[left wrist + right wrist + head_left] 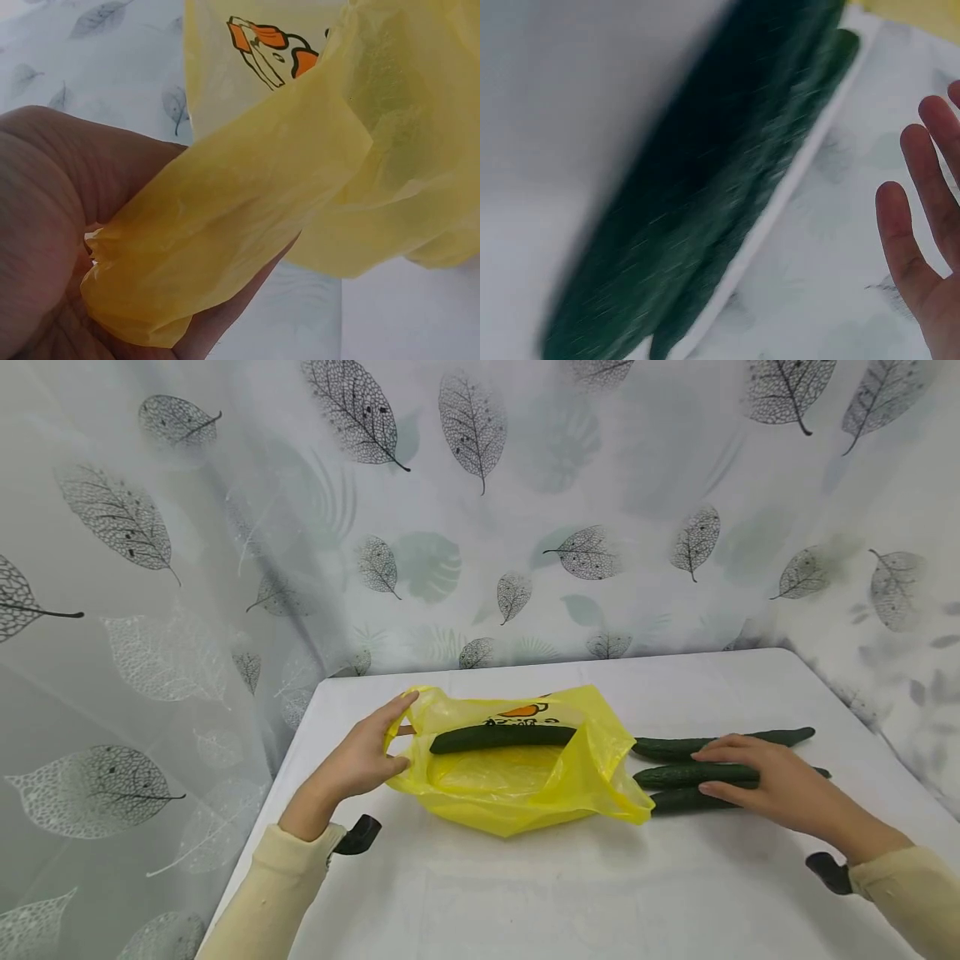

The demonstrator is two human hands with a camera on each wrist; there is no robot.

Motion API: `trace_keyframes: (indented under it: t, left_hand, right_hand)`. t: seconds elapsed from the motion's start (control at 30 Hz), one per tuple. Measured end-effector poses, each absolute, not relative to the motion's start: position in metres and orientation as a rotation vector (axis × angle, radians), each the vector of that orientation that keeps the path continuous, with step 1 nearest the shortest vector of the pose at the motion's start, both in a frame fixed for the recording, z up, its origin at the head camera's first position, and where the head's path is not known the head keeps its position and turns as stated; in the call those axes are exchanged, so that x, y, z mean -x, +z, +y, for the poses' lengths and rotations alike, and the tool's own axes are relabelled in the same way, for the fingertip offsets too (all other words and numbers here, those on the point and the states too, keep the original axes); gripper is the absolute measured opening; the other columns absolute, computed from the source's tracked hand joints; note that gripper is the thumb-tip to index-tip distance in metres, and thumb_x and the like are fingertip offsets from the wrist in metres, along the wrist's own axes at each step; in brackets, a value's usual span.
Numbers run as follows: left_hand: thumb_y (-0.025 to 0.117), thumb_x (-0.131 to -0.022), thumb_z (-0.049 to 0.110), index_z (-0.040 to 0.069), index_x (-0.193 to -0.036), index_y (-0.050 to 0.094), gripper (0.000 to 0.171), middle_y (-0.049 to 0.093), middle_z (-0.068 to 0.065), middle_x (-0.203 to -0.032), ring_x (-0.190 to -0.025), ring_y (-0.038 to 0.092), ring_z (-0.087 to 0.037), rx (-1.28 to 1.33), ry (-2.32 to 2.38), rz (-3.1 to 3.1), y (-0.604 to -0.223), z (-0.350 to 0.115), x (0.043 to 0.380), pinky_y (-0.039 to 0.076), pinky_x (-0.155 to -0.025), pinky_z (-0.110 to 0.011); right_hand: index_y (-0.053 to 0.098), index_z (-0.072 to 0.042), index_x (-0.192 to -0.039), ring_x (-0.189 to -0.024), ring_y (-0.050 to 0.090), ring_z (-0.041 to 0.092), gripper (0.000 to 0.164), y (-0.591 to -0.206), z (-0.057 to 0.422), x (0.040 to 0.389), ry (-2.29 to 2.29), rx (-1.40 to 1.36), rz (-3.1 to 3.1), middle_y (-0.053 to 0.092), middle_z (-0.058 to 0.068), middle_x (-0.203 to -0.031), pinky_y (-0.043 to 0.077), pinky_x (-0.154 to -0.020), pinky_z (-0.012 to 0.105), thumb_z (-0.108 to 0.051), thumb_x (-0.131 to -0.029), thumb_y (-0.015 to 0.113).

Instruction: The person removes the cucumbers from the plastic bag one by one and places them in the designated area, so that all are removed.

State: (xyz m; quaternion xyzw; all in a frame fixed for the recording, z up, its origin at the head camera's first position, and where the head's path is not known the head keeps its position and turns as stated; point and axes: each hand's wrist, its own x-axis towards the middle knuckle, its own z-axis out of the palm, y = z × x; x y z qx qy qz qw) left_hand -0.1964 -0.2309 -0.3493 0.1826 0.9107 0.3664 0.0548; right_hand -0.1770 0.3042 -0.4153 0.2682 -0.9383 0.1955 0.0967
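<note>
A yellow plastic bag [480, 814] lies on the table with its mouth open towards me. My left hand [358, 753] holds the bag's left edge, and in the left wrist view the gathered plastic [142, 300] runs into the hand [45, 225]. One dark green cucumber [502, 737] lies inside the bag, its right end hidden by the plastic. To the right are three cucumbers [675, 777] side by side. My right hand [783, 781] is over them with fingers extended; the right wrist view shows straight fingers [922, 240] beside the blurred cucumbers [697, 187], gripping none.
A white-covered table [540, 893] bears the bag and cucumbers. Behind and at the sides hangs a leaf-patterned curtain [480, 527]. Black wrist cameras [358, 835] sit at both sleeves.
</note>
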Motion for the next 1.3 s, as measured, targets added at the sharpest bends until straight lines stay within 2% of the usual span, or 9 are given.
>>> trace_keyframes:
  t: [0.13, 0.3, 0.47, 0.67, 0.8, 0.93, 1.03, 1.17, 1.3]
  left_hand:
    - [0.065, -0.080, -0.013, 0.011, -0.161, 0.028, 0.092, 0.021, -0.014, -0.166, -0.129, 0.055, -0.034, -0.558, 1.064, 2.804, -0.348, -0.230, 0.196, 0.052, -0.080, -0.035]
    - [0.067, -0.081, -0.012, 0.011, -0.160, 0.029, 0.091, 0.022, -0.015, -0.165, -0.134, 0.050, -0.036, -0.554, 1.034, 2.831, -0.348, -0.229, 0.197, 0.051, -0.081, -0.036]
    - [0.068, -0.081, -0.012, 0.010, -0.160, 0.028, 0.091, 0.021, -0.016, -0.165, -0.135, 0.048, -0.037, -0.546, 1.045, 2.828, -0.347, -0.229, 0.196, 0.053, -0.077, -0.035]
    - [0.065, -0.081, -0.014, 0.010, -0.161, 0.027, 0.092, 0.019, -0.016, -0.166, -0.134, 0.049, -0.038, -0.525, 1.073, 2.815, -0.348, -0.228, 0.194, 0.054, -0.074, -0.033]
    - [0.065, -0.080, -0.013, 0.010, -0.161, 0.028, 0.092, 0.019, -0.017, -0.166, -0.134, 0.049, -0.039, -0.514, 1.070, 2.823, -0.349, -0.228, 0.194, 0.053, -0.075, -0.033]
    - [0.066, -0.080, -0.013, 0.009, -0.161, 0.028, 0.092, 0.020, -0.017, -0.166, -0.134, 0.049, -0.039, -0.520, 1.085, 2.825, -0.348, -0.228, 0.194, 0.055, -0.077, -0.034]
    - [0.066, -0.081, -0.014, 0.009, -0.161, 0.026, 0.092, 0.017, -0.018, -0.166, -0.131, 0.052, -0.039, -0.523, 1.124, 2.799, -0.347, -0.228, 0.194, 0.057, -0.077, -0.035]
    - [0.066, -0.081, -0.014, 0.009, -0.161, 0.025, 0.093, 0.016, -0.017, -0.166, -0.126, 0.058, -0.036, -0.514, 1.159, 2.774, -0.346, -0.226, 0.194, 0.058, -0.077, -0.034]
    - [0.066, -0.082, -0.015, 0.009, -0.161, 0.025, 0.092, 0.017, -0.016, -0.167, -0.127, 0.057, -0.036, -0.510, 1.177, 2.771, -0.347, -0.226, 0.195, 0.058, -0.077, -0.033]
  right_hand:
    - [0.074, -0.021, -0.121, -0.104, 0.065, 0.023, 0.040, -0.391, 0.272, 0.178, 0.661, -0.778, -2.689, 0.066, -0.005, -0.118, 0.054, -0.080, 0.048, -0.030, -0.083, 0.084]
    - [0.074, -0.018, -0.121, -0.110, 0.061, 0.018, 0.041, -0.367, 0.227, 0.180, 0.768, -0.817, -2.598, 0.064, -0.009, -0.120, 0.052, -0.088, 0.047, -0.029, -0.083, 0.085]
    - [0.072, -0.017, -0.125, -0.113, 0.061, 0.021, 0.049, -0.354, 0.181, 0.181, 0.818, -0.931, -2.565, 0.064, -0.005, -0.124, 0.052, -0.091, 0.049, -0.037, -0.082, 0.084]
    - [0.065, -0.024, -0.136, -0.117, 0.059, 0.017, 0.062, -0.348, 0.133, 0.184, 0.886, -1.079, -2.559, 0.061, -0.007, -0.131, 0.052, -0.093, 0.046, -0.051, -0.082, 0.080]
    - [0.058, -0.027, -0.143, -0.115, 0.058, 0.012, 0.070, -0.347, 0.108, 0.188, 1.095, -1.169, -2.462, 0.060, -0.013, -0.131, 0.051, -0.093, 0.040, -0.047, -0.081, 0.083]
    - [0.055, -0.025, -0.146, -0.112, 0.060, 0.011, 0.073, -0.347, 0.088, 0.192, 1.371, -1.172, -2.365, 0.060, -0.013, -0.128, 0.051, -0.093, 0.041, -0.038, -0.081, 0.086]
    - [0.055, -0.025, -0.145, -0.111, 0.063, 0.012, 0.070, -0.346, 0.076, 0.194, 1.570, -1.084, -2.333, 0.061, -0.010, -0.129, 0.052, -0.094, 0.045, -0.032, -0.082, 0.086]
    - [0.060, -0.025, -0.137, -0.109, 0.065, 0.015, 0.057, -0.348, 0.064, 0.198, 1.834, -0.893, -2.293, 0.065, -0.003, -0.126, 0.052, -0.095, 0.044, -0.028, -0.085, 0.083]
    - [0.064, -0.013, -0.129, -0.106, 0.067, 0.023, 0.045, -0.354, 0.053, 0.206, 2.027, -0.767, -2.243, 0.067, 0.012, -0.122, 0.054, -0.091, 0.039, -0.021, -0.088, 0.080]
